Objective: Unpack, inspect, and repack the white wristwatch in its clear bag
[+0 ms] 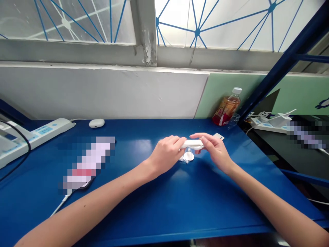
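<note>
Just right of centre, a white piece (pixel 193 143) is held above the desk (pixel 180 209), the left hand (pixel 166 153) with fingers clamped on its left end. The right hand's (pixel 218 151) fingers curve about its right end; whether they grip, I cannot tell. A phone (pixel 89 159) lies left, a bottle (pixel 226 109) far right.

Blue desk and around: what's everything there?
glossy desk: 1, blue, centre
slim oblong object: 1, white, centre
small round piece: 1, white, below it
flat card: 1, white, desk's right
rounded case: 1, white, desk's back left
oblong blurred-screen devices: 2, pale, left, far right
long power strips: 2, white, left, right
clear plastic bottle: 1, reddish, back right
thin cables: several, white, black, both sides
window panes: 2, pale, top
wall: 1, white and green, back
slanted metal post: 1, blue, right
left hand: 1, bare, holding slim object
right hand: 1, bare, at object's right
</note>
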{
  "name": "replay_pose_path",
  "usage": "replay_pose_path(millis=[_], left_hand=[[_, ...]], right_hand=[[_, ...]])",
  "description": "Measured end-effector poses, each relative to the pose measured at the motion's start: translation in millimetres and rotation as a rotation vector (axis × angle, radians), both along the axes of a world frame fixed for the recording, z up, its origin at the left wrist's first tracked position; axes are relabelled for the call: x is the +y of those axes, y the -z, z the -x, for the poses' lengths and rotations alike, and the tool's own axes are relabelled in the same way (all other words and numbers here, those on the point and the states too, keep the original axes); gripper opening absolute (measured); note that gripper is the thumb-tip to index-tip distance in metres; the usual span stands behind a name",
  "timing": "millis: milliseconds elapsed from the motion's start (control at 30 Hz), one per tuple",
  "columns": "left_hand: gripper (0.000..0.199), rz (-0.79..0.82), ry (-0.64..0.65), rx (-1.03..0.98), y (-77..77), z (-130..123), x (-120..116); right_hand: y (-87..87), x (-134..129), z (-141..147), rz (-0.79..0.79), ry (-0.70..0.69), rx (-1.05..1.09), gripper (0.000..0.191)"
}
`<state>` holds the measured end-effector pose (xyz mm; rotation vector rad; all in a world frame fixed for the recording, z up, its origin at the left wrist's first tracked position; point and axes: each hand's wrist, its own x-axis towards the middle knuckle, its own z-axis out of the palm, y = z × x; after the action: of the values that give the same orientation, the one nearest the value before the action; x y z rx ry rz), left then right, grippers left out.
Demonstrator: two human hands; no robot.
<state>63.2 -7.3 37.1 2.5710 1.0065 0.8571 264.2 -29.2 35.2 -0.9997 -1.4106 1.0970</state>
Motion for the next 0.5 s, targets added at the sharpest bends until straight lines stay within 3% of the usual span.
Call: replay_pose_path(millis=[167,233,367,500], left_hand=[[0.027,-0.132,0.060,0.085,8.2,2,2],[0.038,-0.153,0.102,0.118,8.9,7,5],[0.062,-0.079,0.085,0.240,14.2,24,12],[0.057,0.021,0.086,0.238,25.6,40,17]], right_hand=[[12.4,0,-2,-0.063,0.070,-0.125,0.017],[15.5,1,-7,-0.088,0.096,-0.183,0.016],[17.6,6,-20,-0.121,0.160,-0.327,0.021],[17.5,11,-30,-0.176,0.230,-0.475,0.024]])
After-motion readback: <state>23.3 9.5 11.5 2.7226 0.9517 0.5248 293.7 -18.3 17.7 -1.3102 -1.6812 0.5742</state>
